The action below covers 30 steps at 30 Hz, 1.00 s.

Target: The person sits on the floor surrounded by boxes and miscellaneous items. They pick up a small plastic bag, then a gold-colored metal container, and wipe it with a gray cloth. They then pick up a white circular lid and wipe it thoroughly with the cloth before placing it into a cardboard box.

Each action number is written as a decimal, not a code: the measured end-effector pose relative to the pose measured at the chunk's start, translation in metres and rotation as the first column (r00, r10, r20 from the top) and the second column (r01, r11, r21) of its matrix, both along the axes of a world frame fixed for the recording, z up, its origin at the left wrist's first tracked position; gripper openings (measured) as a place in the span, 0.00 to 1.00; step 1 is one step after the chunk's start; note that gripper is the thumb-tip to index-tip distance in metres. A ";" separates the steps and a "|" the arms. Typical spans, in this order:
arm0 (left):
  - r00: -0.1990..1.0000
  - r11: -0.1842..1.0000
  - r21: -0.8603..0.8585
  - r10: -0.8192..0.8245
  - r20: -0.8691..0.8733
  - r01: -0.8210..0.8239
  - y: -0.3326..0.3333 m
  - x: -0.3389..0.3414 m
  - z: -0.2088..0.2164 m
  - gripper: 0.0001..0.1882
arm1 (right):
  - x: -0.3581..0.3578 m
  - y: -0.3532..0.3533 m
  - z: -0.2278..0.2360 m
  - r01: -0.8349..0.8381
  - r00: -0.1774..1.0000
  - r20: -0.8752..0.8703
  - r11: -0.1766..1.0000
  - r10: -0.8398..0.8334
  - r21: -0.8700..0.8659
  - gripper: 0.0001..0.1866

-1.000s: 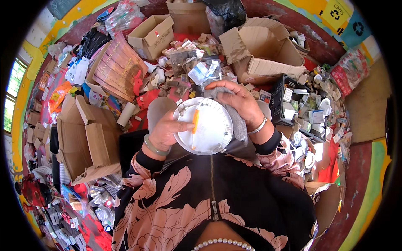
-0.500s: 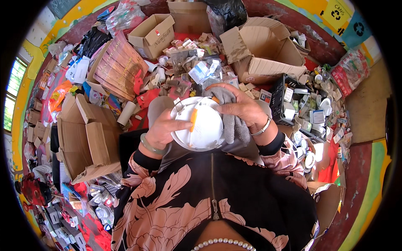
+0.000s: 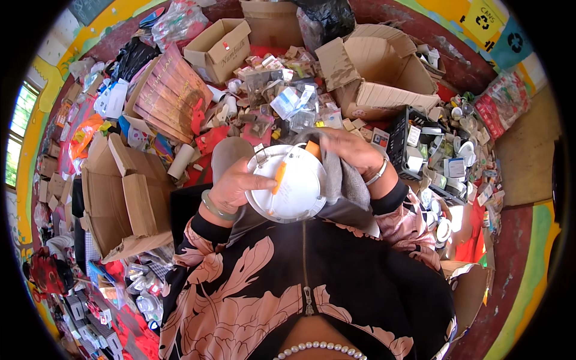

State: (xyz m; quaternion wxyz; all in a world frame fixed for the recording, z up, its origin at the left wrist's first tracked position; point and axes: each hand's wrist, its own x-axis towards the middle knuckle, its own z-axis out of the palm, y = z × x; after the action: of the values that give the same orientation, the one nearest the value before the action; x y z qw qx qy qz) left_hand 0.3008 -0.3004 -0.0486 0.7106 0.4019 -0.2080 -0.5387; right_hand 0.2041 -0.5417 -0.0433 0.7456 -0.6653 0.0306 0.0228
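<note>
A round white recessed downlight (image 3: 297,195) with wire spring clips is above my lap. My left hand (image 3: 235,187) grips its left rim, and the thumb rests beside an orange strip (image 3: 279,177) on its back. At the upper right of the light, a small orange block (image 3: 312,149) shows next to the cloth. My right hand (image 3: 355,151) is closed around a grey cloth (image 3: 349,183) that drapes down along the light's right rim. The cloth hides some of the fingers.
Open cardboard boxes stand at the left (image 3: 141,204) and far right (image 3: 384,72). A black crate (image 3: 414,144) of white fittings lies to my right. Small boxes and packaging (image 3: 288,99) pile up ahead, and more goods (image 3: 99,312) cover the floor at lower left.
My right hand and the cloth have shifted right and slightly down; more of the orange block shows. The downlight has come slightly lower and to the right, still in my left hand.
</note>
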 end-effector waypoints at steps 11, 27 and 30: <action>0.961 0.972 0.113 0.178 0.213 -0.205 -0.004 -0.003 -0.005 0.22 | -0.011 -0.010 0.013 0.227 0.971 0.116 0.962 -0.211 -0.149 0.15; 0.421 0.846 -0.012 0.278 0.863 -0.534 -0.002 -0.021 0.022 0.13 | -0.030 -0.009 0.055 0.661 0.684 0.691 0.601 -0.235 -0.450 0.18; 0.461 0.850 0.054 0.229 0.858 -0.524 -0.008 -0.028 0.025 0.10 | -0.022 0.030 0.067 0.626 0.698 0.716 0.495 -0.011 -0.602 0.21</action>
State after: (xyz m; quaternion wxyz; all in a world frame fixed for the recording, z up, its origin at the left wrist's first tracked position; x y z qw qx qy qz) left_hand 0.2724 -0.3082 -0.0240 0.5570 0.7483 -0.3329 -0.1375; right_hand 0.1820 -0.5121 0.0238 0.3030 -0.8759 -0.0808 -0.3668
